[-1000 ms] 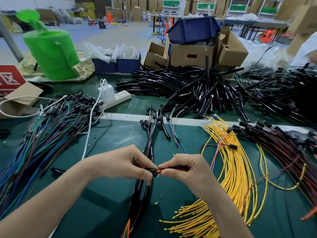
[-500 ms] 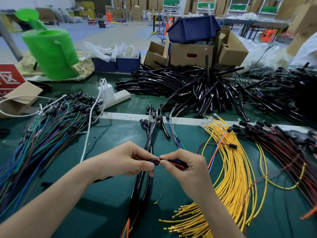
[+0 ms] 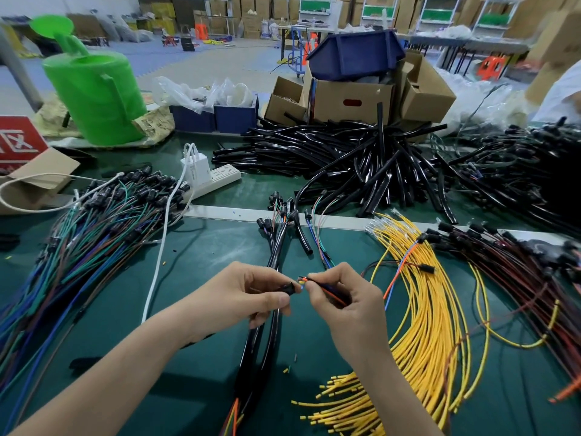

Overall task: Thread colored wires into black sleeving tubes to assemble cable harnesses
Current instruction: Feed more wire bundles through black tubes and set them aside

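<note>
A green bench mat (image 3: 201, 391) is filling the lower frame, matte and faintly scuffed. Across the upper centre, black sleeving tubes (image 3: 361, 158) are lying in a heap. They are glossy, smooth-walled and loosely curved, so they are looking light and springy rather than stiff. At the lower right a fan of yellow wires (image 3: 430, 325) is sweeping down, thin and limp.

Just left of centre the left hand (image 3: 248, 297) is pinching the mouth end of one black tube (image 3: 287, 288) between thumb and fingers. The right hand (image 3: 349, 306) is pinching a small bunch of coloured wires (image 3: 328, 292) (orange, red and something darker) close behind their tips (image 3: 302, 279). The tips are standing just beside the tube mouth, not yet inside as far as I can tell.

Judging by the slick plastic, the tube is wanting a firm hold right at its opening. The wires — soft, prone to buckling — are handling best when gripped near the ends and bunched tight.
</note>
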Demonstrator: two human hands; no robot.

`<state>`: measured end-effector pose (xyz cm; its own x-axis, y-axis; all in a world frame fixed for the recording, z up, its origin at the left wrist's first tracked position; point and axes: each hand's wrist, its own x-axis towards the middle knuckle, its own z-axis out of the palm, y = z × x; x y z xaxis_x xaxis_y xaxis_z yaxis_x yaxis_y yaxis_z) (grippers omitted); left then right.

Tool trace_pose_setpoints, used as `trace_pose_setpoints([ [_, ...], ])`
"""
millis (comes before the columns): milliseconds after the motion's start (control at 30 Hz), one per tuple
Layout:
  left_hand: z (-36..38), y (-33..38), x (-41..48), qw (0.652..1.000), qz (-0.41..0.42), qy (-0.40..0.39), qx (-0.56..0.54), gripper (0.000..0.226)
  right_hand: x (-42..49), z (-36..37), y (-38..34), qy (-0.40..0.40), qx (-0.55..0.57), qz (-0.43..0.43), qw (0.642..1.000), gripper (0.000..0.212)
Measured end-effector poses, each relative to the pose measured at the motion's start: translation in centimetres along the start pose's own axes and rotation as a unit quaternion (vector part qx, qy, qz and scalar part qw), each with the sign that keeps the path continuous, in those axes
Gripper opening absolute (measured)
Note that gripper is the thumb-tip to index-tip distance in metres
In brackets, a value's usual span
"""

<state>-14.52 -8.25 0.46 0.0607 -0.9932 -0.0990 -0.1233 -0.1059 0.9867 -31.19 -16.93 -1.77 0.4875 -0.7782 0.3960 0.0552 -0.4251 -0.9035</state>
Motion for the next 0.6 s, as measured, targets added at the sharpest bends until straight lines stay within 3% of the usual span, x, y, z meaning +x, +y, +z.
trace_pose_setpoints([
  [100, 0.5, -0.3, -0.1, 0.999, 0.007, 0.009, -0.037, 0.017, -0.4, 0.6, 0.1, 0.03, -0.014, -0.021, 0.999, 0.008],
  [333, 1.8, -0.5, 0.1, 0.996, 0.043, 0.035, -0.073, 0.016, -0.6, 0.8, -0.3, 0.033, -0.005, -0.045, 0.998, 0.016],
  [600, 1.9, -0.2, -0.2, 0.995, 0.064, 0.067, -0.04, 0.027, -0.1, 0.1, -0.5, -0.024, 0.053, 0.024, 0.998, 0.014],
])
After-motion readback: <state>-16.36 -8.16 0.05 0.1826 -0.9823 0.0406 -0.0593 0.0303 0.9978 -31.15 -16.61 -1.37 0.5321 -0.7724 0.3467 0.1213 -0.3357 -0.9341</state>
